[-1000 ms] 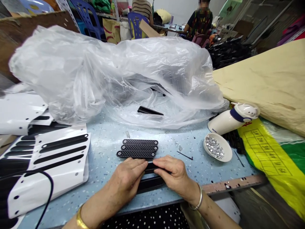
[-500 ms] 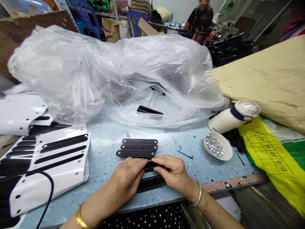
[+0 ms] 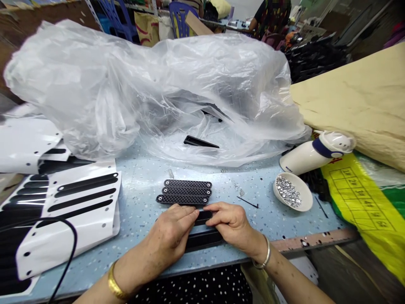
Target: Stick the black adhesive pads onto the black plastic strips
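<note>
My left hand (image 3: 171, 232) is closed over the left part of a small black plastic bar (image 3: 204, 218), its fingers bunched and laid across the top. At the bar's right end, the thumb and fingers of my right hand (image 3: 232, 223) pinch it. Much of the bar is hidden under both hands. Nearer to me a second, longer black bar (image 3: 204, 240) lies on the table, partly covered by my hands. Just beyond my fingers several lattice-backed black bars (image 3: 184, 192) lie side by side, a small metal ring at each end.
A white bowl of small metal pieces (image 3: 287, 192) stands right, beside a white bottle (image 3: 316, 152) lying tilted. Clear plastic sheeting (image 3: 95, 93) heaps across the back, with a black part (image 3: 201, 142) before it. White sheets with black strips (image 3: 79, 228) lie left. A person (image 3: 274, 17) sits behind.
The view has tilted down slightly. My right fingers have shifted on the bar's end, and more of the bar shows between my hands. The lattice-backed bars lie as before.
</note>
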The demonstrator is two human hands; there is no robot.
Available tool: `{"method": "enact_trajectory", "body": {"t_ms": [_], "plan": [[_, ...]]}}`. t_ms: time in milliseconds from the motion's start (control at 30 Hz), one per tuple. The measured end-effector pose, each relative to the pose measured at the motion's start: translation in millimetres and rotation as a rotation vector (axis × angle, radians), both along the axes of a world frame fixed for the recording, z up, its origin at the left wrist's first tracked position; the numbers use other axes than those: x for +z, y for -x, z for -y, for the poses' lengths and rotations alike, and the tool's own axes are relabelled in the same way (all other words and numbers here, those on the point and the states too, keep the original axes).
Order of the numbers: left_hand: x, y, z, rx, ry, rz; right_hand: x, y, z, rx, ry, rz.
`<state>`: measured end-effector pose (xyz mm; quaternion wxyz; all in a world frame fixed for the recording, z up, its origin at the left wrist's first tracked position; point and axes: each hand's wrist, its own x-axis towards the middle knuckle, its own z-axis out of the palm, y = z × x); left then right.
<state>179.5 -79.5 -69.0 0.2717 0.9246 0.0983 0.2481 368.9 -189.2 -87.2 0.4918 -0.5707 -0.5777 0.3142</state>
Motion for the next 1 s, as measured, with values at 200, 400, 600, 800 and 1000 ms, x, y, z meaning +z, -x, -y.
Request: {"method": "enact_trajectory", "body": {"t_ms": [200, 400, 600, 800, 1000], "plan": [[-0.9, 0.3, 1.4, 0.027, 0.066, 0.009, 5.0, -4.1, -1.6, -0.027, 0.078, -0.090], [7.7, -1.9, 0.2, 0.076, 0.088, -0.089, 0.6, -2.6, -3.3, -0.085, 0.100, -0.048], [12.6, -6.7, -0.7, 0.013, 0.032, -0.185, 9.0, 1.3, -1.9, -0.098, 0.055, 0.048], [7.0, -11.2, 4.5, 0.034, 0.000, -0.149, 24.9, -37.8, 23.6, -0.280, -0.008, 0.630], [7.3, -19.5, 7.1, 0.050, -0.027, -0.092, 1.6, -62.5, 34.8, -0.313, 0.136, 1.061]]}}
